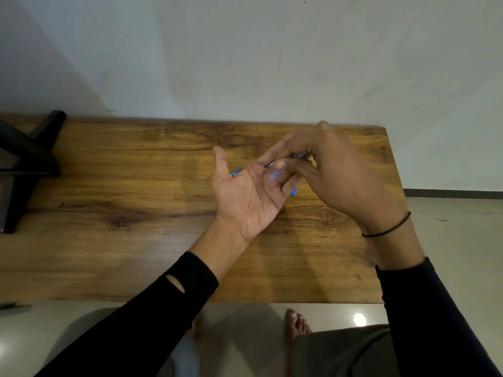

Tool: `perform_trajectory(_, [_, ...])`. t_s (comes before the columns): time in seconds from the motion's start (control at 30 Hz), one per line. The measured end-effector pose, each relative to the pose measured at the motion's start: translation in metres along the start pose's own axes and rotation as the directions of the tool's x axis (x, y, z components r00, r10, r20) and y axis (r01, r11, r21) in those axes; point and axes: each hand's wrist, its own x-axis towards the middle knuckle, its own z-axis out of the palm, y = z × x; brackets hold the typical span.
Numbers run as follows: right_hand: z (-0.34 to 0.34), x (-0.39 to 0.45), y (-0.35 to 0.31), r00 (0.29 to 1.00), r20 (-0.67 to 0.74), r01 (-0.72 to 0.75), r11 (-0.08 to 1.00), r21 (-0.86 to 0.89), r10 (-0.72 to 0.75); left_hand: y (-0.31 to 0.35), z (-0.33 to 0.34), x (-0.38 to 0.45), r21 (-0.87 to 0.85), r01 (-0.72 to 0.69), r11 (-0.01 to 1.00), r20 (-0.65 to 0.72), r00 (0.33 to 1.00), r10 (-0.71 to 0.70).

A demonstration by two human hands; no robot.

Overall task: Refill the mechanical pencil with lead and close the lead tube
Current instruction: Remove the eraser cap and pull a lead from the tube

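Note:
My left hand [245,194] is held palm up over the middle of the wooden table [136,213], fingers stretched out to the right. A thin dark line, apparently a pencil lead [270,183], lies across its fingers. My right hand [337,175] comes in from the right and pinches a small bluish lead tube [301,155] just above the left fingertips; the tube is mostly hidden and I cannot tell whether it is capped. A blue mechanical pencil [235,173] lies on the table under my left hand, with only its two ends showing.
A black stand [24,170] sits at the table's left end. A pale wall runs behind the table's far edge. The table's right edge is close beside my right wrist, with tiled floor beyond. My feet and lap are below the near edge.

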Motion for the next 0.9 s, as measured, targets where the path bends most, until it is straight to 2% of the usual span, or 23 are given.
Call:
perform_trajectory(0.1, [0.001,0.001,-0.002,1.000,0.003,-0.009,0.997,-0.082,0.009,-0.003,0.000,0.000,0.066,-0.010,0.998,-0.115,0.993,0.018])
perform_trajectory(0.17, [0.001,0.001,-0.001,1.000,-0.023,-0.005,0.997,-0.072,0.003,-0.004,0.002,-0.001,0.068,-0.021,0.997,-0.134,0.991,0.030])
perform_trajectory(0.4, [-0.008,-0.005,0.019,0.984,-0.159,-0.062,0.993,0.103,0.078,0.002,0.008,0.000,-0.030,-0.035,0.999,-0.085,0.996,0.032])
perform_trajectory(0.6, [-0.020,-0.011,0.036,0.961,-0.259,-0.001,0.937,0.348,0.097,0.008,0.011,-0.002,-0.062,-0.020,0.998,-0.051,0.999,0.017])
perform_trajectory(0.67, [-0.024,-0.016,0.044,0.976,-0.180,-0.036,0.911,0.410,0.119,0.014,0.010,-0.001,-0.060,-0.016,0.998,-0.029,0.999,0.014])
perform_trajectory(0.77, [-0.022,-0.024,0.056,0.980,0.089,-0.200,0.887,0.417,0.179,0.023,0.008,0.000,-0.066,-0.037,0.997,-0.023,0.999,0.035])
perform_trajectory(0.83, [-0.014,-0.026,0.059,0.942,0.265,-0.296,0.885,0.360,0.207,0.028,0.006,0.002,-0.079,-0.051,0.996,-0.032,0.998,0.049])
perform_trajectory(0.9, [-0.004,-0.027,0.055,0.895,0.369,-0.369,0.881,0.295,0.251,0.030,0.005,0.003,-0.078,-0.062,0.995,-0.038,0.998,0.059])
